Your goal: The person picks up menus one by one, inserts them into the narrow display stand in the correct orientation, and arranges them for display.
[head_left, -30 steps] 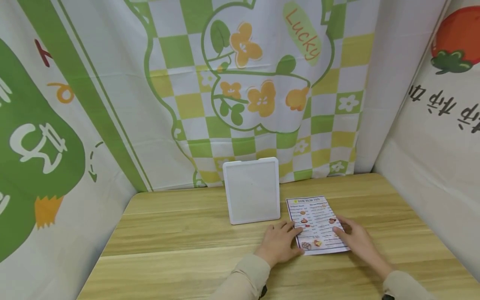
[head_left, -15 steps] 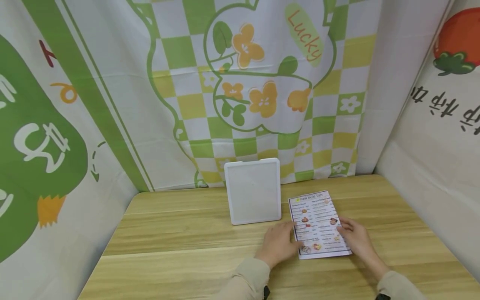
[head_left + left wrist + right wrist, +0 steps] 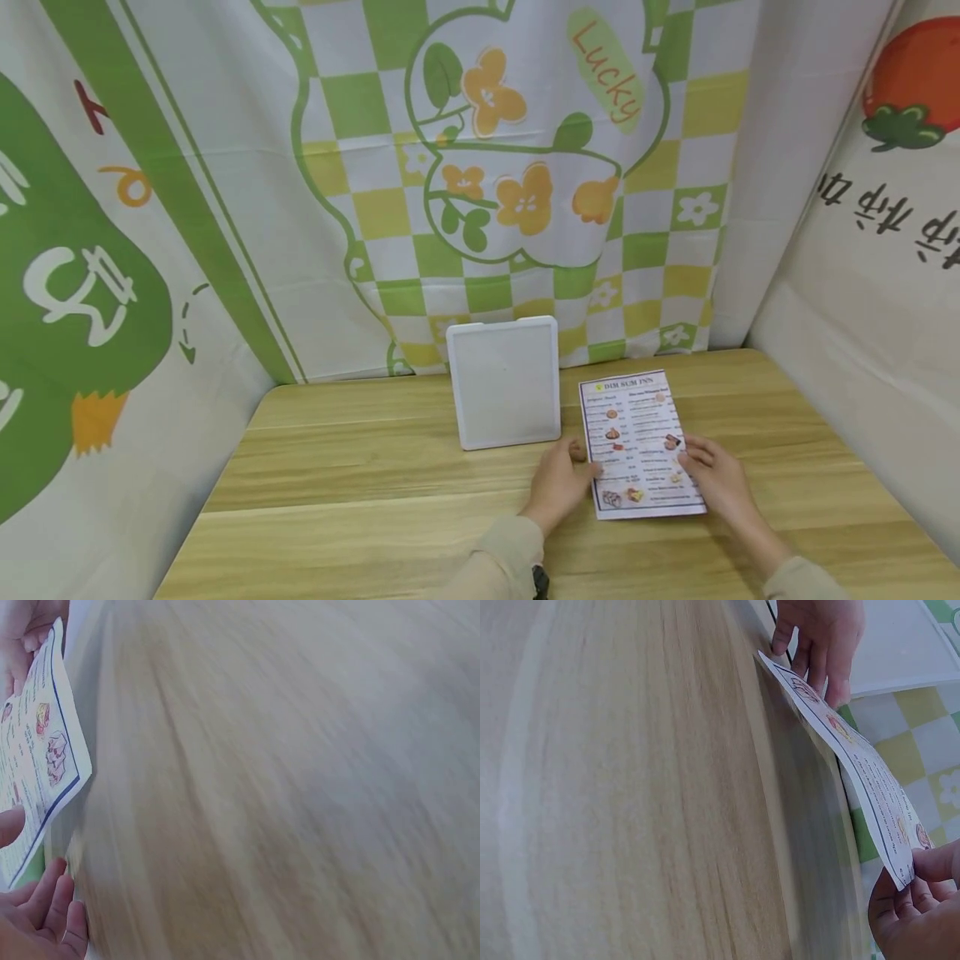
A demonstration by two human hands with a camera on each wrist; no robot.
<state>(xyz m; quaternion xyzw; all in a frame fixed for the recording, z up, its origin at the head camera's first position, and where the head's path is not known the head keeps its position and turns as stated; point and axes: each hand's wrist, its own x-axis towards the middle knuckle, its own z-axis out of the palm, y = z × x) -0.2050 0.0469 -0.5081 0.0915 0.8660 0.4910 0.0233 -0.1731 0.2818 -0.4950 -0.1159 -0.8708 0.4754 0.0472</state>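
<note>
A printed menu sheet, headed "DIM SUM INN", is held between both hands over the right half of the table. My right hand pinches its right edge, the thumb on the printed face and the fingers underneath, as the right wrist view shows at the sheet's corner. At the left edge, my left hand holds the sheet with the thumb at the margin and fingers curled below. In the left wrist view the sheet bends slightly, its near edge raised above the wood.
A white framed panel stands upright on the wooden table, just left of the menu. Behind the table hangs a green and yellow checked curtain. Printed cloth walls close in the left and right sides.
The menu has come up off the table and nearer, looking larger. My left hand's fingers have slid from the sheet's face to beneath its left edge; the right hand keeps its pinch.
</note>
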